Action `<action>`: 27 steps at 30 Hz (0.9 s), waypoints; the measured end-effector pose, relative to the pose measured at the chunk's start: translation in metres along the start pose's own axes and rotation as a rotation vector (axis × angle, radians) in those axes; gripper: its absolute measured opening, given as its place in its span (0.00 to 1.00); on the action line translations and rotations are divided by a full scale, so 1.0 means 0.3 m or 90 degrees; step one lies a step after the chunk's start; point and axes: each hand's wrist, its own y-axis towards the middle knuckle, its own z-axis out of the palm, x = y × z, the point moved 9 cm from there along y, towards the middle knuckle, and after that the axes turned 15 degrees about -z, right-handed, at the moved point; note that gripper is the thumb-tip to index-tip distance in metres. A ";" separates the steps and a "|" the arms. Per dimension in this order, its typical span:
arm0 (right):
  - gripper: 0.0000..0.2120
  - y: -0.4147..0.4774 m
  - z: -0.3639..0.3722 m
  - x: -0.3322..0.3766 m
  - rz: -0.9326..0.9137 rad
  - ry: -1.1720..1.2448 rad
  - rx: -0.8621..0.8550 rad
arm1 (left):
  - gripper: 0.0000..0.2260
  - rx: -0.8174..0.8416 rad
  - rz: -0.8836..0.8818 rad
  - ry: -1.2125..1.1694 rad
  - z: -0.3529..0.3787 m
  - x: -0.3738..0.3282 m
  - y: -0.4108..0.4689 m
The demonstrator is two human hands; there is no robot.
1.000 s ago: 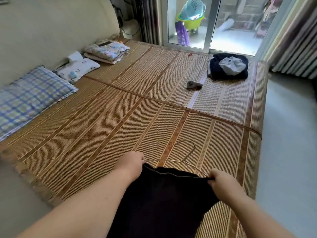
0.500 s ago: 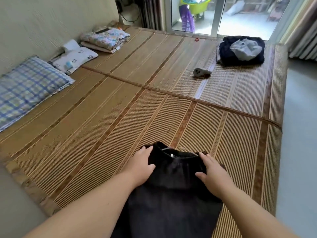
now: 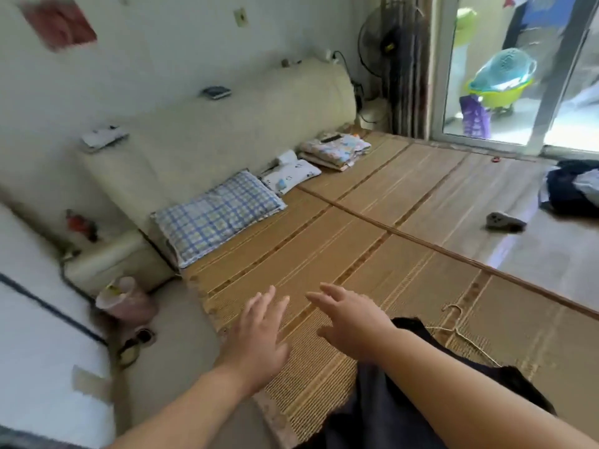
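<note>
Change: both hands have lifted off the black garment (image 3: 366, 413) they pressed half a second ago, and my view has swung left.
Left hand (image 3: 256, 328): hovering over the bamboo mat (image 3: 324, 241), fingers (image 3: 266, 298) straight and spread, holding nothing.
Right hand (image 3: 353, 322): beside it, fingers apart, also empty.
Garment: on the mat's near edge, under my right forearm.
Wire hanger (image 3: 459, 333): on the mat just beyond the garment, its lower end at the cloth.
Meaning: I judge the garment is released and laid down; folding has not yet begun.
</note>
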 end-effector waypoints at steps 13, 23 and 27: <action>0.30 0.571 -0.094 1.308 -0.422 -0.026 -0.091 | 0.35 -0.289 -0.345 0.130 -0.733 0.972 -0.589; 0.31 0.640 -0.117 2.156 -0.698 0.047 -0.155 | 0.33 -0.459 -0.577 0.201 -1.135 1.386 -1.096; 0.31 0.661 -0.182 2.408 -0.810 0.095 -0.186 | 0.31 -0.548 -0.631 0.262 -1.313 1.446 -1.234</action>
